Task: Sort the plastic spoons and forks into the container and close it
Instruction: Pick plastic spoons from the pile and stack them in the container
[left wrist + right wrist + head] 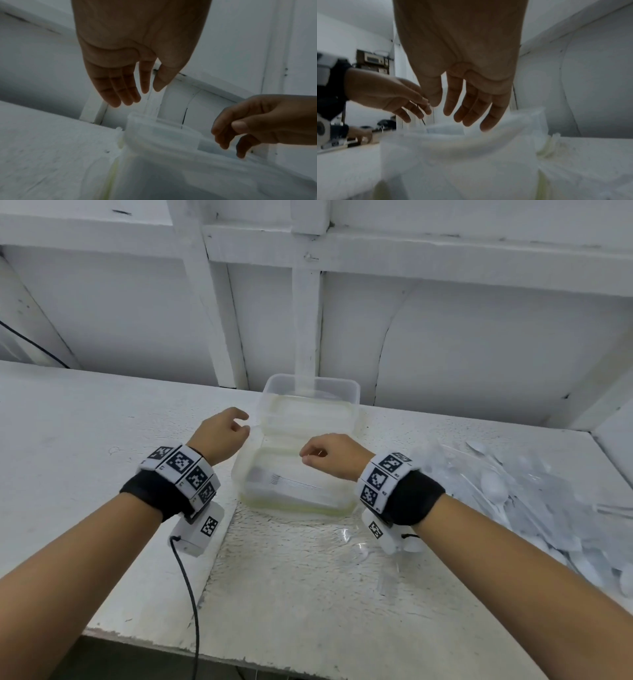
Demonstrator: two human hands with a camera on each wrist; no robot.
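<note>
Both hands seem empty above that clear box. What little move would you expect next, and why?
Probably the right hand swings over to the pile of plastic spoons beside it to pick some up. Both hands hold nothing, the left hand hovers by the container, whose lid stands open, with forks already inside.

Perhaps a workshop, rough white-painted bench (102, 440), white timber-framed wall (479, 337)

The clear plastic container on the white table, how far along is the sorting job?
Early, by the look of it. Done: a few forks lie inside the clear plastic container. In hand: nothing; the left hand and right hand hover empty over it. Left: the big pile of white plastic spoons on the right, and closing the raised hinged lid.
</note>
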